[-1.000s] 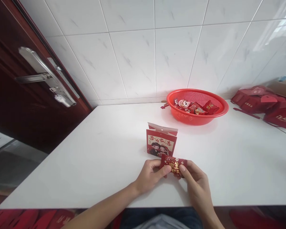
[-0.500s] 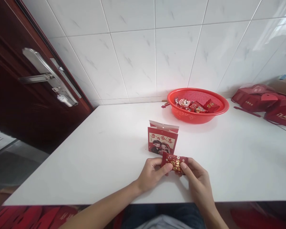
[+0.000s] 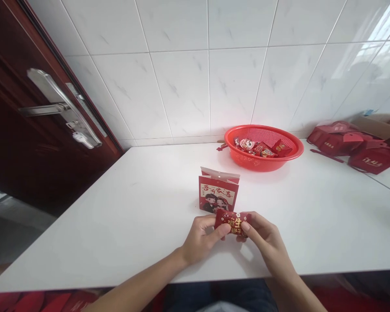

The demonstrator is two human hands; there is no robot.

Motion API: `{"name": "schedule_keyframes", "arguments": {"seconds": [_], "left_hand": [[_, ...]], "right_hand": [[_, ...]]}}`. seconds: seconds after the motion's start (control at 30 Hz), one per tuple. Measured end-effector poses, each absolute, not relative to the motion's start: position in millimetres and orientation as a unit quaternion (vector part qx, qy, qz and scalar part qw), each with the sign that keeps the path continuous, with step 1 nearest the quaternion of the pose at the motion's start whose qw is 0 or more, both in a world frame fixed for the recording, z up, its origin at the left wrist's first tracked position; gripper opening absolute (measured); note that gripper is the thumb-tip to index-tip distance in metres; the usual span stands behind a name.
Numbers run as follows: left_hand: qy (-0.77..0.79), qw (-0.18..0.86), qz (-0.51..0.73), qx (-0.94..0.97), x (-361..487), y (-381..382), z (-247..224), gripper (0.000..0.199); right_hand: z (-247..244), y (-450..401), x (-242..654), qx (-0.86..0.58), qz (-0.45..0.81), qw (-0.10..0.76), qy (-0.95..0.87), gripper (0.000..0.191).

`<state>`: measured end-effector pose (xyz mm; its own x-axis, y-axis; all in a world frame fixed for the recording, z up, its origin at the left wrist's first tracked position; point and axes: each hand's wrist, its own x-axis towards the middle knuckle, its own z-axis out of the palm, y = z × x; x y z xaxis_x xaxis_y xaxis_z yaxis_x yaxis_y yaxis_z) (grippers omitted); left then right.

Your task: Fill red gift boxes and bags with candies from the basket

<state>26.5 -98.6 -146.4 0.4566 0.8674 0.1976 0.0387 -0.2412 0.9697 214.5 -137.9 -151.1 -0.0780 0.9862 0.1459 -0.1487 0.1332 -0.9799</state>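
Between my two hands is a small red candy packet (image 3: 233,222) with gold lettering, its printed face turned up toward me. My left hand (image 3: 201,240) pinches its left side, thumb on the front. On the opposite side my right hand (image 3: 266,238) grips it the same way, the other fingers partly hidden behind. Just beyond the packet stands a red paper gift box (image 3: 217,190), upright, with a cartoon couple on its front and its top open. The packet overlaps the box's lower right edge in view.
A red plastic basket (image 3: 263,164) holding several wrapped sweets stands by the tiled wall. Red folded boxes (image 3: 373,157) and a cardboard carton (image 3: 368,123) sit at the right on the white table (image 3: 143,216). A dark red door (image 3: 26,143) is at the left, more red boxes below the table's edge.
The view has shifted slightly, so things sit a little lower and further left. Both hands keep their hold on the packet, and the box stays standing.
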Motion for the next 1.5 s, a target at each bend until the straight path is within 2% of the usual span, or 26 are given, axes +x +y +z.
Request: {"name": "schedule_keyframes", "arguments": {"seconds": [0.43,0.67,1.0,1.17,1.5], "left_hand": [[0.311,0.518,0.457,0.652,27,-81,-116,0.047],[0.308,0.576,0.442,0.615,33,-77,-96,0.060],[0.278,0.637,0.411,0.589,33,-67,-110,0.069],[0.252,0.687,0.394,0.556,33,-70,-111,0.070],[0.285,0.702,0.377,0.533,31,-70,-116,0.068]], "right_hand": [[-110,-99,234,-0.315,0.523,0.417,-0.673,0.032],[-107,-83,239,-0.264,0.570,0.450,-0.635,0.036],[-120,-80,233,-0.208,0.666,0.461,-0.548,0.038],[-117,-83,229,-0.192,0.700,0.456,-0.515,0.040],[-119,-84,227,-0.216,0.708,0.442,-0.506,0.042]]}}
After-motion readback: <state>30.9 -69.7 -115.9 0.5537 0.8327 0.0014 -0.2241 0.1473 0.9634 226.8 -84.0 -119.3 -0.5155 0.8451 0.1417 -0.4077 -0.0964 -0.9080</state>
